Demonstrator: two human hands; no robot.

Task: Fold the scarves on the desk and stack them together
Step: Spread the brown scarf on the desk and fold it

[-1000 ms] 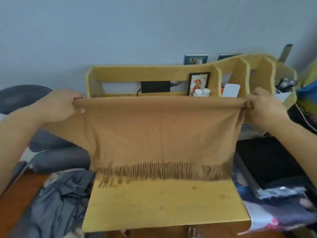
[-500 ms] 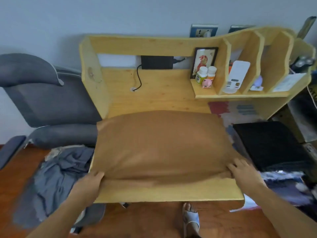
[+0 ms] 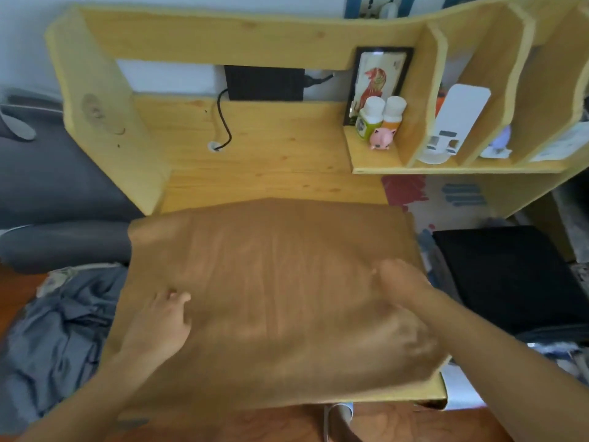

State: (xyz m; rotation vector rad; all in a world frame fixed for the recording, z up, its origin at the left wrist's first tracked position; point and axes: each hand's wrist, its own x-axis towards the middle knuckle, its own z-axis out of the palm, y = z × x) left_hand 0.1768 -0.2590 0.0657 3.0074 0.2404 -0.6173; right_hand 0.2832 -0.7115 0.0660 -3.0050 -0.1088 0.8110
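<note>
On the desk: a light pine-wood desk (image 3: 271, 148) with a raised shelf unit along its back — our landmark for everything below.
Scarf: the tan-brown woven scarf (image 3: 277, 282) lies spread flat over the front half of the desk, its left edge hanging past the desk's side.
Left hand: left hand (image 3: 159, 323) palm down on the scarf's front-left part, fingers stretched out flat, pressing the cloth.
Right hand: right hand (image 3: 401, 282) on the scarf's right side, fingers laid out along the fabric — blurred, but nothing looks pinched.
Other cloth: a crumpled grey-blue fabric heap (image 3: 54, 339) sits off the desk's left side, apart from the scarf.
Shelf: a black-framed picture of a red bird (image 3: 377, 81), two white-capped bottles (image 3: 381, 118) and a small pink pig figure (image 3: 381, 138) stand at the desk's back right.
Right of desk: a flat black pad (image 3: 516, 275).
</note>
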